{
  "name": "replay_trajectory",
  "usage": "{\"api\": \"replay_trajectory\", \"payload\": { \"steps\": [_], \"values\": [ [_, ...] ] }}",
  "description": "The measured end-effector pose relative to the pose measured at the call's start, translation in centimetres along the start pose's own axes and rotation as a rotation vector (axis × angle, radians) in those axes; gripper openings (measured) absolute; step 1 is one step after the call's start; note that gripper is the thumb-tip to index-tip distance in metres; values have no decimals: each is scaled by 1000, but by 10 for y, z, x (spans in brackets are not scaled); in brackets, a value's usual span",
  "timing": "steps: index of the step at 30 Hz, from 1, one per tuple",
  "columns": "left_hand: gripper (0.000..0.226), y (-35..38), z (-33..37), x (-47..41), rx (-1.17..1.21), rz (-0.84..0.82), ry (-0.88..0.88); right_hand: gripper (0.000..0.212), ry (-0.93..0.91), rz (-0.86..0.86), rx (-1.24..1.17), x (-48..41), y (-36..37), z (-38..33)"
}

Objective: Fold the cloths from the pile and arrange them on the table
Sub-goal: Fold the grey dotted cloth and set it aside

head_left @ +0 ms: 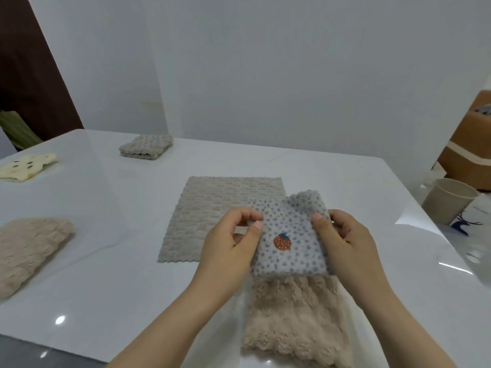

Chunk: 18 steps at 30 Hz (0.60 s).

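A small grey dotted cloth (289, 245) with an orange fruit print is held above the white table (111, 261), folded. My left hand (231, 243) pinches its left edge and my right hand (342, 240) pinches its right edge, thumbs on top. Under it lies a beige fluffy cloth (295, 320) near the front edge. A flat grey textured cloth (218, 216) is spread out in the middle of the table, partly behind the held cloth.
A folded grey cloth (146, 146) sits at the back. A cream spotted cloth (26, 166) lies far left, and a folded pinkish fluffy cloth (29, 248) at the left edge. A beige cup (446, 204) and a cardboard box (467, 144) stand at right.
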<state>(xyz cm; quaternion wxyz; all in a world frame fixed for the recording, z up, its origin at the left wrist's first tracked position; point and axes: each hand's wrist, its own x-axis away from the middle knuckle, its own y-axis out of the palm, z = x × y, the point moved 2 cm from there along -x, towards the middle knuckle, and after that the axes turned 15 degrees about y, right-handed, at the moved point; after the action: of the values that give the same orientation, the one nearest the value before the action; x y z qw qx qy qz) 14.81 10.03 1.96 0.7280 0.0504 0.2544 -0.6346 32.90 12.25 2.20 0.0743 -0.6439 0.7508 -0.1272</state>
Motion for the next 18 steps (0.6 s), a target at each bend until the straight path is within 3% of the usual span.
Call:
{"api": "replay_trajectory", "payload": {
  "steps": [18],
  "values": [
    [56,150,-26,-91,-59,-513,-66,10,137,200,-2,-113,-117,76]
  ]
}}
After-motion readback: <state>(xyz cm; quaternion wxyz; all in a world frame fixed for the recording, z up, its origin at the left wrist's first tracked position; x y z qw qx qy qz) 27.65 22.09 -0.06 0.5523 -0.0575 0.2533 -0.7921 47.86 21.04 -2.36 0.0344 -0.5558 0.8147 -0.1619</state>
